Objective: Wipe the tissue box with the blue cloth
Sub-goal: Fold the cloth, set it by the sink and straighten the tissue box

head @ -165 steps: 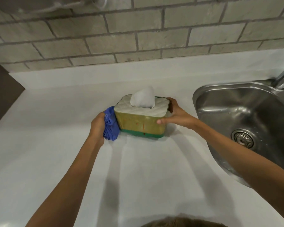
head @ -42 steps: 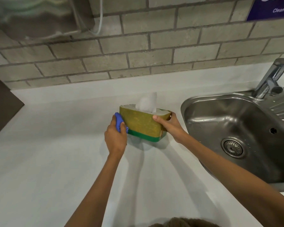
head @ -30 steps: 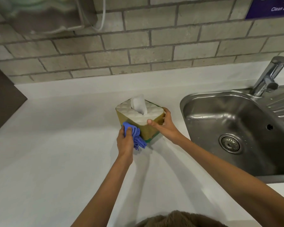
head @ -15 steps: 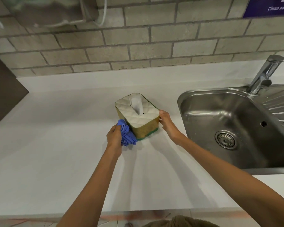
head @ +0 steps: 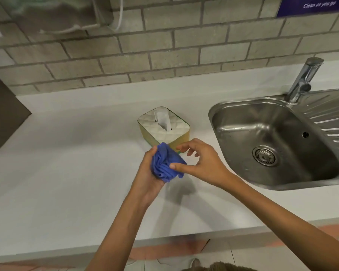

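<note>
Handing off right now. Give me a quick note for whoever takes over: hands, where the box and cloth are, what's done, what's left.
Left hand: holds the bunched blue cloth in front of the box, off its surface.
Right hand: open, thumb on the cloth, not on the box.
Tissue box: upright on the white counter, left of the sink, free of both hands.
Done: cannot tell from this view which faces are wiped.
Left: regrip the cloth, steady the box, wipe any remaining faces.

Both forearms are bare to the frame edge, with no sleeves, rings or watch.
</note>
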`<state>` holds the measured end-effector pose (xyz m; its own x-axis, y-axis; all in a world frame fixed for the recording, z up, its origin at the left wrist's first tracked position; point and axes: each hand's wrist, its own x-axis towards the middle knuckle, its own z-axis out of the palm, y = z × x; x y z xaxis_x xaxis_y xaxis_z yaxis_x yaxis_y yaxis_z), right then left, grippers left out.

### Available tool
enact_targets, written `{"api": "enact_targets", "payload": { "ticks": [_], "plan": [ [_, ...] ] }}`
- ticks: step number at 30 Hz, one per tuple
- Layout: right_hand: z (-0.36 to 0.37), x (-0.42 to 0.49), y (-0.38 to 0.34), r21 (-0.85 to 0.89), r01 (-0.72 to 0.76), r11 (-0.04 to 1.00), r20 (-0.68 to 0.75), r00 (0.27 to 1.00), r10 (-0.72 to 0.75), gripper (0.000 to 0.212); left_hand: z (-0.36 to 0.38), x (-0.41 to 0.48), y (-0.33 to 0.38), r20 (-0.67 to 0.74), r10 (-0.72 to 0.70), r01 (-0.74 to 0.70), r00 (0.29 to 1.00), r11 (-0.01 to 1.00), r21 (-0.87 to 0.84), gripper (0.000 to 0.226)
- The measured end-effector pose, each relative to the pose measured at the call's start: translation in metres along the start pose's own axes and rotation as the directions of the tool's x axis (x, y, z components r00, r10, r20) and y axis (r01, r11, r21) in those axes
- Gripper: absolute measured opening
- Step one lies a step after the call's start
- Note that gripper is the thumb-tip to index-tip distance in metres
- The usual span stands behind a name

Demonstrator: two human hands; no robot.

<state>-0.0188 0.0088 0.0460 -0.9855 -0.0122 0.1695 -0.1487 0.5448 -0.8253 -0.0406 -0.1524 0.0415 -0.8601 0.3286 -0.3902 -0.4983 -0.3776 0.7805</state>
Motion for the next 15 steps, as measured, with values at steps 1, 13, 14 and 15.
{"api": "enact_targets", "payload": {
  "ticks": [1, 13, 14, 15],
  "plan": [
    [0.001, -0.004, -0.006, -0.039, -0.005, 0.999, -0.001, 1.000, 0.005, 0.054, 0.004, -0.003, -0.002, 0.037, -0.015, 0.015, 0.999, 1.000, -0.014, 0.041],
    [0.002, -0.059, -0.021, -0.202, -0.171, 0.964, -0.159, 0.977, 0.140, 0.020, 0.017, -0.024, -0.044, 0.220, -0.030, -0.001, 0.975, 0.991, 0.136, 0.046],
    [0.000, -0.063, -0.018, -0.163, -0.193, 0.968, -0.163, 0.972, 0.166, 0.019, 0.016, -0.025, -0.048, 0.249, -0.032, -0.006, 0.968, 0.989, 0.148, 0.042],
    [-0.004, -0.066, -0.014, -0.081, -0.227, 0.971, -0.165, 0.963, 0.211, 0.017, 0.015, -0.025, -0.051, 0.280, -0.031, -0.021, 0.960, 0.983, 0.180, 0.036]
  ]
}}
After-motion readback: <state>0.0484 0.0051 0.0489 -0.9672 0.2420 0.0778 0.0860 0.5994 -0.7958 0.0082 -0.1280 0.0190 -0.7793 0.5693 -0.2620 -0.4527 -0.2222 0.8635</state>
